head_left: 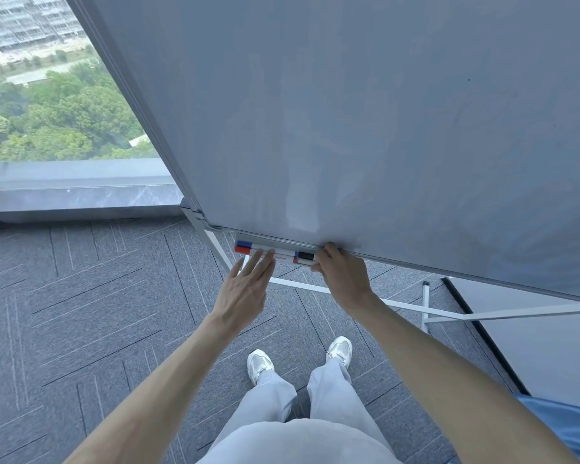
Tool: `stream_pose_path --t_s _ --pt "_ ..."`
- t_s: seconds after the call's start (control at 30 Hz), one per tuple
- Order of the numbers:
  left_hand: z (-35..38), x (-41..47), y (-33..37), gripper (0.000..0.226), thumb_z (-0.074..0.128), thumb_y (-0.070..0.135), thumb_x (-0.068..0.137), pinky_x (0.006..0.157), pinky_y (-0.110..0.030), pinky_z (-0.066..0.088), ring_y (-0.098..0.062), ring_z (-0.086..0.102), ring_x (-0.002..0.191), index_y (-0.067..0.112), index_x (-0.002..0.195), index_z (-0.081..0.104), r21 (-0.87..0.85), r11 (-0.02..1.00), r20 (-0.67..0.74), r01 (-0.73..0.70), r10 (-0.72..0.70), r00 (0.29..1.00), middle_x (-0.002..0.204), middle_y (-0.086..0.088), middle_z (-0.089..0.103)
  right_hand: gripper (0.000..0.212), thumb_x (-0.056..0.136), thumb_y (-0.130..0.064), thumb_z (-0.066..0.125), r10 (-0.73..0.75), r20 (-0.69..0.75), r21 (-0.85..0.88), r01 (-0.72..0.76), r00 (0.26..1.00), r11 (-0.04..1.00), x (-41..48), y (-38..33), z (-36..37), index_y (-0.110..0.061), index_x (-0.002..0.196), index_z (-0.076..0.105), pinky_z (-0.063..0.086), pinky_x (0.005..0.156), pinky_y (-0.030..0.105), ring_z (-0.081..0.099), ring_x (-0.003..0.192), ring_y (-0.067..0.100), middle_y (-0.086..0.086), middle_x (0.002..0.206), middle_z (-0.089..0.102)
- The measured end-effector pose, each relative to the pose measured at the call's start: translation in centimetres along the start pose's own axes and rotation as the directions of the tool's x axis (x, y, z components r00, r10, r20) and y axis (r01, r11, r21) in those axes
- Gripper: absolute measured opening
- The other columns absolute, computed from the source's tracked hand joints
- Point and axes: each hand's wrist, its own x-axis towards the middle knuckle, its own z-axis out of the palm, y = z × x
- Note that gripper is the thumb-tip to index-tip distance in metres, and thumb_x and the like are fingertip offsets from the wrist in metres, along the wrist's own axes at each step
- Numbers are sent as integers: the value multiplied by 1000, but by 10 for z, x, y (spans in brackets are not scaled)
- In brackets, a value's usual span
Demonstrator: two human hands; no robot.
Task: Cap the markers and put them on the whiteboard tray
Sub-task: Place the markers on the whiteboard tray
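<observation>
While capped — 1 blue point(243, 243), 1 red point(242, 249)

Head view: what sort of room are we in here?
Probably a high-rise office or meeting room: a whiteboard on a stand, grey carpet tiles, and a window overlooking treetops and buildings far below.

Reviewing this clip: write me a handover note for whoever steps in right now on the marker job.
Left hand: open, fingers flat, tips touching the markers in the tray; holding nothing.
Right hand: curled at the markers' right end, by the black cap; whether it grips one cannot be told.
Markers: lying lengthwise in the tray under the whiteboard, blue cap and red cap at the left end.
Done: visible ends are capped and the markers are in the tray.
Left: check the caps near the right hand, then withdraw both hands.
</observation>
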Motion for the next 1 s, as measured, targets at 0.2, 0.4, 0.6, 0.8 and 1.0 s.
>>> stream_pose_path --t_s 0.2,0.4,0.6,0.8,1.0 --pt "1 0 2 70 68 13 82 116 -50 24 -28 28 144 6 146 39 -3 1000 -19 1 -1 1000 156 -11 27 20 80 -28 80 -33 -48 -15 32 998 999 -4 1 -3 -13 79 66 35 41 24 66 66 19 2 86 65" --pt "1 -1 3 68 68 12 83 116 -49 24 -28 29 143 5 145 40 -12 1000 -44 -5 5 999 155 -11 28 12 80 -16 80 -17 -32 36 18 999 999 -3 3 -1 -14 79 68 35 41 25 66 66 21 1 85 65" --pt "3 -4 2 68 66 13 84 116 -48 22 -24 23 143 5 145 39 -24 1000 -41 -10 9 999 155 -10 24 13 81 -15 79 5 -10 80 -4 1000 997 -1 1 3 -12 79 66 43 41 30 65 68 23 2 86 64" --pt "1 -5 1 64 58 12 89 118 -48 24 -25 20 146 7 149 34 -81 997 -14 -1 0 1000 157 -7 16 13 80 -14 79 2 6 90 -3 1000 996 0 0 3 -12 81 66 47 40 32 65 68 23 3 86 63" --pt "3 -6 1 62 61 12 89 117 -47 19 -26 27 145 7 146 38 -85 996 -23 -5 3 1000 157 -9 26 13 77 -5 77 -13 58 110 6 998 994 0 -2 6 -12 78 66 48 41 36 63 68 27 6 86 62"
